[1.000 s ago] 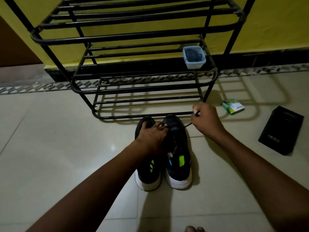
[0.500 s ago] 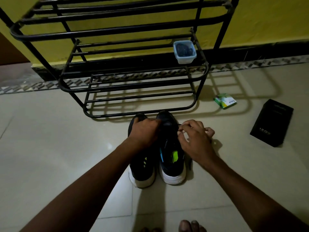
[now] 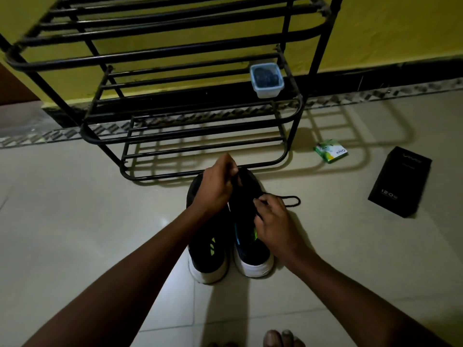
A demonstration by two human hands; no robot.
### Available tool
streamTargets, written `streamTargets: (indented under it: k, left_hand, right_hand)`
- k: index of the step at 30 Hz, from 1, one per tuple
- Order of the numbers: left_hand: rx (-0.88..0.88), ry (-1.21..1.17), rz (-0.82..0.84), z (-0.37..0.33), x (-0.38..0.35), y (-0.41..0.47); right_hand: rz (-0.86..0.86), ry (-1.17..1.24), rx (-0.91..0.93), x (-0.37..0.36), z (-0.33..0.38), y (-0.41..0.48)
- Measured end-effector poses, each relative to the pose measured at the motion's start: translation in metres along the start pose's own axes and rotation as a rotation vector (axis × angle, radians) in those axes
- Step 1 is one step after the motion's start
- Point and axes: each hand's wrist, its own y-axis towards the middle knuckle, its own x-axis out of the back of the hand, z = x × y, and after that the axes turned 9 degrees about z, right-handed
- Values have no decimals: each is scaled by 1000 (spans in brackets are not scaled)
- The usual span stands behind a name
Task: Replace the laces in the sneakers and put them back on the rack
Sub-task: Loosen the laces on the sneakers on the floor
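Two black sneakers with white soles and green marks stand side by side on the floor tiles, toes toward the rack: the left sneaker (image 3: 208, 249) and the right sneaker (image 3: 250, 249). My left hand (image 3: 216, 186) hovers over their toes and pinches one end of a black lace. My right hand (image 3: 273, 221) lies over the right sneaker and pinches the same black lace (image 3: 292, 199), which loops out to the right onto the floor. The black metal shoe rack (image 3: 175, 146) stands just behind the sneakers.
A small clear box (image 3: 266, 80) with dark contents sits on the rack's middle shelf at the right. On the floor to the right lie a green packet (image 3: 330, 152) and a black box (image 3: 400, 181). My toes (image 3: 280, 338) show at the bottom edge.
My left hand has lifted off the sneaker toes and taken a lace end upward. My right hand came back from the far right onto the right sneaker, and a lace loop now lies beside it.
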Motion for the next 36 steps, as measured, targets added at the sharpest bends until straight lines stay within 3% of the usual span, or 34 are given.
streamTargets:
  k: [3, 5, 7, 11, 14, 16, 18, 23, 26, 27, 28, 31, 34, 36]
  left_hand:
    - [-34, -353, -41, -25, 0, 1]
    - [-97, -387, -102, -38, 6, 3]
    - [-192, -157, -103, -44, 17, 6]
    - [-135, 805, 121, -33, 27, 5]
    - [-62, 1118, 356, -18, 36, 9]
    - [-83, 1159, 396, -15, 43, 13]
    - [-83, 997, 372, -20, 48, 15]
    - [-126, 58, 189, -24, 41, 19]
    - [-30, -510, 131, -27, 28, 15]
    - [-4, -589, 99, -27, 24, 14]
    - [2, -520, 53, -25, 22, 13]
    - [-142, 149, -3, -6, 22, 11]
    - [-202, 596, 169, 11, 24, 11]
    - [-133, 827, 294, 17, 23, 14]
  right_hand:
    - [29, -58, -27, -1, 0, 0]
    - [63, -118, -53, -2, 0, 0]
    - [73, -166, -68, -2, 1, 0]
    - [27, -202, -65, 0, 4, -1]
    - [16, -209, -63, -1, 4, -2]
    - [13, -221, -60, -1, 3, -3]
    - [16, -232, -59, -1, 3, -3]
    - [28, -236, -90, -3, 2, -4]
    - [25, -239, -101, -3, 2, -3]
    - [22, -248, -103, -3, 2, -3]
    - [19, -260, -103, -2, 3, -3]
    - [13, -275, -99, -3, 5, -4]
    - [5, -275, -107, -4, 6, -4]
    - [6, -274, -111, -4, 6, -4]
